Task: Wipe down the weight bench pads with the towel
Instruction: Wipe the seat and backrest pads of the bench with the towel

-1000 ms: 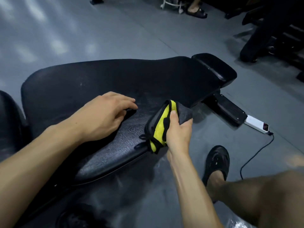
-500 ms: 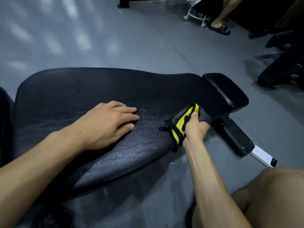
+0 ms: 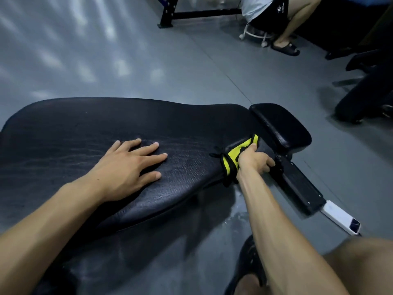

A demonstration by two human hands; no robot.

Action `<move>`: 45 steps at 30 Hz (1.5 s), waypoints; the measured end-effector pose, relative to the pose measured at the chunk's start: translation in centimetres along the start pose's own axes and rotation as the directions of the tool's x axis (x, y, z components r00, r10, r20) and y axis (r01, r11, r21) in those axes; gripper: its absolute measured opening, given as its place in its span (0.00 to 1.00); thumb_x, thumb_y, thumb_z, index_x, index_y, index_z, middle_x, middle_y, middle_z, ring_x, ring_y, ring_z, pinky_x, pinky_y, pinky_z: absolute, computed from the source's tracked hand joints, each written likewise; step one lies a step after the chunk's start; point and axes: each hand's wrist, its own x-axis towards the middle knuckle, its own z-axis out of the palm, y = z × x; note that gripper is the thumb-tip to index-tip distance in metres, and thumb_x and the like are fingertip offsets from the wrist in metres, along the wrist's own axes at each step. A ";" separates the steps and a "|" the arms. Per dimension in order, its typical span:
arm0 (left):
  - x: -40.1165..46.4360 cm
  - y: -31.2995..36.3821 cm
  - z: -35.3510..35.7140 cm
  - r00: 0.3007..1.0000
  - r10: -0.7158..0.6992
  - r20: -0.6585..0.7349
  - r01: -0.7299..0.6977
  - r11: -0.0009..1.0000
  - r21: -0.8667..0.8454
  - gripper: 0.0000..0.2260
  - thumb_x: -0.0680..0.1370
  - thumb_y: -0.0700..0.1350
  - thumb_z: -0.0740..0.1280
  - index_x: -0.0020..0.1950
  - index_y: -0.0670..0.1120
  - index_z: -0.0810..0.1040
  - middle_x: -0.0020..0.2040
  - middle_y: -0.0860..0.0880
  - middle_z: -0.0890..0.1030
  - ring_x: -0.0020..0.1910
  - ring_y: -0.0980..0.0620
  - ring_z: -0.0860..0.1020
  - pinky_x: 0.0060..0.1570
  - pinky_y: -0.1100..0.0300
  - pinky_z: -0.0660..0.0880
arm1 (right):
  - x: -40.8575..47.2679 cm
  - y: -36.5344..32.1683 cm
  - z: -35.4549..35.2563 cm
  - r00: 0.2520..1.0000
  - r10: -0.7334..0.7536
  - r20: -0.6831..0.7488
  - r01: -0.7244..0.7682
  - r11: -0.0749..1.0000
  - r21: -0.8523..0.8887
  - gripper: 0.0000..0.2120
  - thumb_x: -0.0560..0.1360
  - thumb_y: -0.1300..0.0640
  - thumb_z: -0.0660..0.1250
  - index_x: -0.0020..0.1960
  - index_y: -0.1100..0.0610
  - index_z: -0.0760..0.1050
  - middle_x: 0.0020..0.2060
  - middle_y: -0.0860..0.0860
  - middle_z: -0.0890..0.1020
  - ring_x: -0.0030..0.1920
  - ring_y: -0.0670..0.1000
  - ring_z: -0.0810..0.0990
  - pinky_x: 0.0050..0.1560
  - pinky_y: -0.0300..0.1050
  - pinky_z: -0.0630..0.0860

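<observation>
Black textured vinyl covers the long bench pad (image 3: 89, 133), where the left hand (image 3: 127, 167) lies flat, fingers spread. The right hand (image 3: 254, 159) grips the yellow-and-grey towel (image 3: 238, 151) at the pad's near-right edge, beside the small end pad (image 3: 280, 126). Pushed further, the towel could slip off that edge onto the grey floor (image 3: 127, 60), which looks wet below. Someone sits on a stool (image 3: 255, 36) beyond.

Grey gym floor (image 3: 119, 60) with pale light patches on it. At the top edge a black rack base (image 3: 191, 14), and next to it someone sitting on a white wheeled stool (image 3: 255, 36), black sandal (image 3: 286, 48) on. White power bank (image 3: 342, 218) lower right.
</observation>
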 end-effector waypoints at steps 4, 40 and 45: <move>0.3 -0.1 -0.2 1.000 0.000 0.014 0.001 1.000 -0.031 0.48 0.61 0.82 0.29 0.77 0.70 0.58 0.81 0.62 0.54 0.81 0.47 0.56 0.76 0.42 0.57 | -0.3 -0.3 -0.7 0.998 0.015 0.060 -0.012 0.999 -0.047 0.42 0.84 0.46 0.58 0.78 0.71 0.37 0.77 0.71 0.51 0.77 0.68 0.58 0.74 0.58 0.61; 13.8 5.8 0.9 0.923 0.198 -0.330 -0.200 0.979 0.028 0.17 0.80 0.61 0.51 0.63 0.57 0.71 0.61 0.53 0.72 0.61 0.47 0.68 0.63 0.47 0.66 | 9.1 -3.9 -5.8 0.943 -0.069 0.324 0.193 0.909 -0.368 0.32 0.83 0.39 0.54 0.75 0.64 0.66 0.71 0.60 0.73 0.69 0.62 0.73 0.69 0.53 0.70; 14.0 6.4 0.7 0.924 0.241 -0.296 -0.228 0.971 0.077 0.23 0.80 0.60 0.48 0.71 0.57 0.71 0.66 0.53 0.72 0.64 0.46 0.69 0.63 0.45 0.66 | 7.5 -0.2 -5.7 0.965 -0.084 0.250 0.120 0.984 -0.131 0.31 0.84 0.40 0.53 0.74 0.65 0.65 0.69 0.60 0.74 0.68 0.61 0.74 0.65 0.49 0.70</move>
